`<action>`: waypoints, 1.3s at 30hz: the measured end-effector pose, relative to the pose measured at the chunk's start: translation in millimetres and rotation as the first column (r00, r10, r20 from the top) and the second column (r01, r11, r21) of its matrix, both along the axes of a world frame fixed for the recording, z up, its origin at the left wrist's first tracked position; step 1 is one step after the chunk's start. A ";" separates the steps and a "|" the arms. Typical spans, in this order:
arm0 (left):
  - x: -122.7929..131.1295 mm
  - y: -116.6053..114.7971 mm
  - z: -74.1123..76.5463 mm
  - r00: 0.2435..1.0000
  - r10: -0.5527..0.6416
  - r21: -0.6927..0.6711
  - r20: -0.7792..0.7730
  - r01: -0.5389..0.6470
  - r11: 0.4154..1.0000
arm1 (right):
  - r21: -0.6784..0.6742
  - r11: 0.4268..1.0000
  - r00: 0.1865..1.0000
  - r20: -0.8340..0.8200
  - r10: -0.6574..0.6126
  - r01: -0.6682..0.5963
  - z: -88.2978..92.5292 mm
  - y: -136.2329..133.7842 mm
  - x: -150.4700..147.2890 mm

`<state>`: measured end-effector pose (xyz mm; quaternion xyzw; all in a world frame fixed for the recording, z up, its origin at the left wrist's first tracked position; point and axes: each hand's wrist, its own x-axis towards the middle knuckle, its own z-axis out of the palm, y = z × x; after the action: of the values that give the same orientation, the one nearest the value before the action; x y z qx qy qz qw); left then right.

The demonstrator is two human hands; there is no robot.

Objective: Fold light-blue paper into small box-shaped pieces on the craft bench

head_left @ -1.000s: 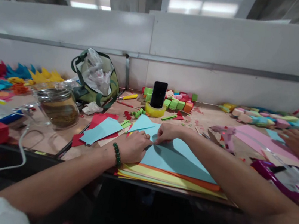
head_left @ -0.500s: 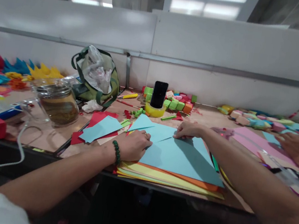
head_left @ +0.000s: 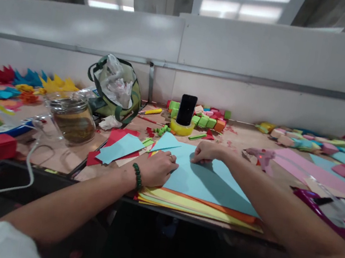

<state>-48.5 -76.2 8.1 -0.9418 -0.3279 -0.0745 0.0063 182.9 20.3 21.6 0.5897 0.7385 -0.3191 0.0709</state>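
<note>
Sheet (head_left: 216, 186) under left hand (head_left: 154, 168), right hand (head_left: 206, 152)

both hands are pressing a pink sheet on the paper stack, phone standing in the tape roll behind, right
No: the head view shows a light blue sheet, not pink, under the left hand and right hand. The paper stack, phone and tape roll are as said.

My left hand (head_left: 154, 169) is covering the corner of the blue sheet (head_left: 212, 183), so I am not seeing whether my right hand (head_left: 206, 152) is pinching or only pressing it. The sheet is hiding most of the paper stack (head_left: 196, 204) beneath. Right of my hands, a purple tool (head_left: 320, 205) is blurring and running off the edge.
</note>
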 end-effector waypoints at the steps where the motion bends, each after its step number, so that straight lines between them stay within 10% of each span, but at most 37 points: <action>1: -0.4 0.8 -0.7 1.000 0.004 -0.007 0.015 -0.004 1.000 | 0.004 1.000 1.000 0.015 -0.021 0.021 2.0 2.5 10.1; 6: -2.0 3.5 -4.0 0.997 0.023 -0.028 0.071 -0.021 0.999 | 0.087 0.994 0.997 0.033 -0.074 0.071 20.2 8.0 36.6; 16: -7.3 10.8 -17.0 0.989 0.085 -0.062 0.121 -0.078 0.995 | 0.077 0.997 0.998 -0.065 0.002 0.003 -0.4 3.4 -29.7; 24: -9.2 10.2 -10.6 0.990 0.058 -0.123 0.127 -0.042 0.991 | 0.110 0.991 0.996 -0.060 -0.067 0.073 -4.0 21.7 14.6; 39: 32.7 76.1 -17.7 0.941 0.243 -0.335 0.235 -0.156 0.929 | 0.397 0.908 0.895 -0.442 0.059 0.136 -23.0 -11.2 24.4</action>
<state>-15.8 -0.1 -9.5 -0.8730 -0.4279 -0.1497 -0.1802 207.2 9.1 -1.4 0.5171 0.7738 -0.2813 -0.2337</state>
